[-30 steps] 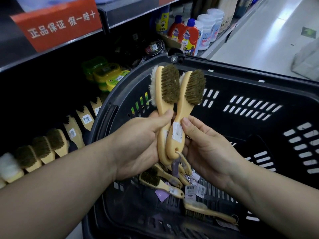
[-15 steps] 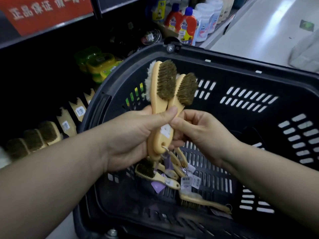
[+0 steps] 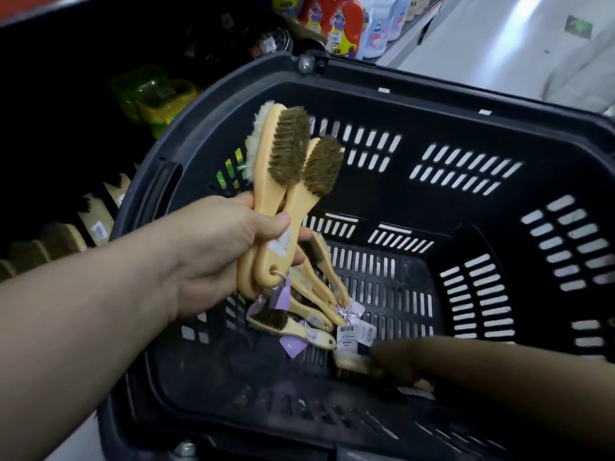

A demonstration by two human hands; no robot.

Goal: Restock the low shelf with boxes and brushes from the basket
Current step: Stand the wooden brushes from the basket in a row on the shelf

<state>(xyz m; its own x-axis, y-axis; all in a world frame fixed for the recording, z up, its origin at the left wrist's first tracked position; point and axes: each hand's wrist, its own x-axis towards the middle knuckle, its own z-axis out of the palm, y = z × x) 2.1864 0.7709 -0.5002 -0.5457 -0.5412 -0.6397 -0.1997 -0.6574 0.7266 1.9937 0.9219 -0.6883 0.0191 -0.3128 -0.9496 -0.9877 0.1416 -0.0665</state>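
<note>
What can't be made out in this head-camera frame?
Head view:
- Right hand: motion-blurred and shadowed; whether its fingers grip the pale wooden brush below is unclear.
- White price tags: print too small.
- Tan shelf brushes: dark, cut off by the left edge.
- Left hand: its bundle of tan wooden brushes overlaps; count unclear.

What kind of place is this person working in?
Probably a shop aisle: a plastic shopping basket holding price-tagged brushes, a display row of the same brushes alongside, and detergent bottles further along.
</note>
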